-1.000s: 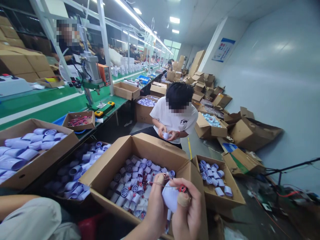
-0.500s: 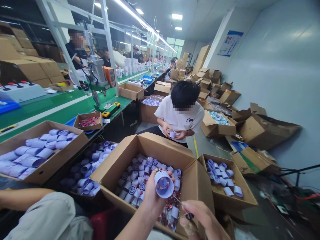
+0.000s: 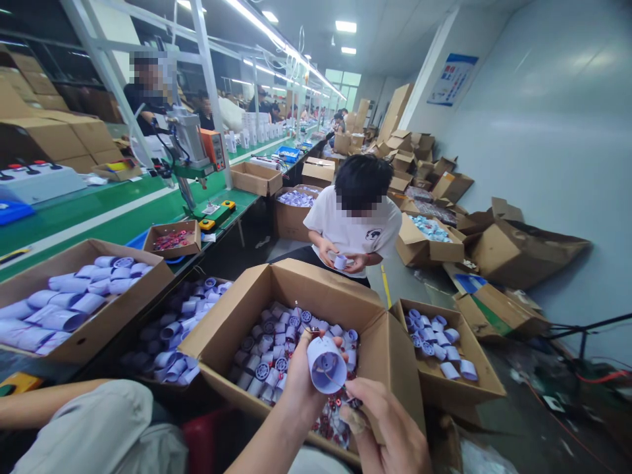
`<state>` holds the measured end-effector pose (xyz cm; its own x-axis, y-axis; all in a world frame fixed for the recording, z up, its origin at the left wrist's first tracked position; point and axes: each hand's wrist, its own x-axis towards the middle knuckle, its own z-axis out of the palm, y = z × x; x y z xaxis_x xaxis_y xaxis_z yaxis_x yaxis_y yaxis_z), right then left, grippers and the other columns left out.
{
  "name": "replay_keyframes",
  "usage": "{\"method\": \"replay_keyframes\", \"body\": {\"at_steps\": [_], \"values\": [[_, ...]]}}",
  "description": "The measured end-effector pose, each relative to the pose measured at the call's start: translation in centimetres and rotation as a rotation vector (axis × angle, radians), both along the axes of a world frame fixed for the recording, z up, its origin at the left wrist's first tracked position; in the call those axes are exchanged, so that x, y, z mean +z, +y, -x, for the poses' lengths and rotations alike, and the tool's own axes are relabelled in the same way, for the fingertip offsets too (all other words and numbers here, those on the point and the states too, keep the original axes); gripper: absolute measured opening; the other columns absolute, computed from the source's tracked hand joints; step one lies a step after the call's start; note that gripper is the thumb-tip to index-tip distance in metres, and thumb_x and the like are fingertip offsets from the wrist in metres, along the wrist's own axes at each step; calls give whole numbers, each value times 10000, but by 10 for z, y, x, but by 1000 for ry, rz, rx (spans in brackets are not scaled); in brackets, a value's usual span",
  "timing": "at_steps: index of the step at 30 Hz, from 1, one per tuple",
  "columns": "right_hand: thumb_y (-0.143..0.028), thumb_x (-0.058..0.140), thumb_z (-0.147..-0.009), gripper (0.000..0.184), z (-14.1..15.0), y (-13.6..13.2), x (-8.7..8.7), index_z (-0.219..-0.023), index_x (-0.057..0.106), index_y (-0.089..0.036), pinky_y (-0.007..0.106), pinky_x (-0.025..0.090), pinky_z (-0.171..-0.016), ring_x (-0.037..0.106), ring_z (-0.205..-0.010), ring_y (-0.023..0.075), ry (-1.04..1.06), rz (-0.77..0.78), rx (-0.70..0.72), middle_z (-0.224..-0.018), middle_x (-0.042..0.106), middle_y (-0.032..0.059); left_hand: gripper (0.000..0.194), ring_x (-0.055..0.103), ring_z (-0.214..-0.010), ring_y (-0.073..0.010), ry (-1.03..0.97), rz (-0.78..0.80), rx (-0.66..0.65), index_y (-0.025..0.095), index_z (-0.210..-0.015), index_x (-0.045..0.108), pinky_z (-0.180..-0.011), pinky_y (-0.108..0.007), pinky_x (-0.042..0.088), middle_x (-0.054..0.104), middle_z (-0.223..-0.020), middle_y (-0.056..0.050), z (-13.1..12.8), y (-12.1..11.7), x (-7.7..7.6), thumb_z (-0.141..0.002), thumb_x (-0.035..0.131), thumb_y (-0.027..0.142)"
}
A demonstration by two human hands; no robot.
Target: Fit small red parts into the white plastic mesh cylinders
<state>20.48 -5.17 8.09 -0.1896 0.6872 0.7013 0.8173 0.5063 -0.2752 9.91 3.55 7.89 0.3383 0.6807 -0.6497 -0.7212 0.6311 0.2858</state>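
My left hand is closed round a white plastic tube and holds it with the open end facing me over a big cardboard box full of such tubes. Thin wires run from the tube down to my right hand, which pinches them just below and to the right of it. A bandage wraps one finger of that hand.
Three other boxes of white tubes stand at left, lower left and right. A person in a white shirt crouches beyond the big box, handling a tube. A green conveyor table with a press runs along the left; heaped cartons line the right wall.
One second ago both hands held the tube close together. The left hand then turned the open end toward me, and the right hand dropped lower, drawing the wires out.
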Motion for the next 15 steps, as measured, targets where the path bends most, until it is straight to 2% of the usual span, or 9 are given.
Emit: {"method": "replay_keyframes", "body": {"at_steps": [4,10,15], "values": [[-241,490,-893,211,-2,0,-2,-1060,593,-163,164,591,-755,737,-815,118,-8,-20,25,-848,772,81,80,605,-379,-162,22,-16,-40,238,-755,472,-347,-191,354,655,-509,7,-1,0,-1,-821,459,283],[-213,567,-848,219,-1,-7,2,-1064,594,-193,205,615,-695,739,-789,144,67,-18,0,-835,777,64,75,614,-399,-167,67,10,-23,241,-783,467,-384,-202,376,663,-530,-5,-2,-1,-2,-825,477,302],[-187,533,-859,227,-3,-6,-3,-1079,588,-184,205,610,-721,738,-818,142,50,16,2,-872,771,76,103,607,-401,-158,36,7,-34,238,-763,450,-400,-197,369,652,-524,-3,-1,1,0,-852,430,285]]}}
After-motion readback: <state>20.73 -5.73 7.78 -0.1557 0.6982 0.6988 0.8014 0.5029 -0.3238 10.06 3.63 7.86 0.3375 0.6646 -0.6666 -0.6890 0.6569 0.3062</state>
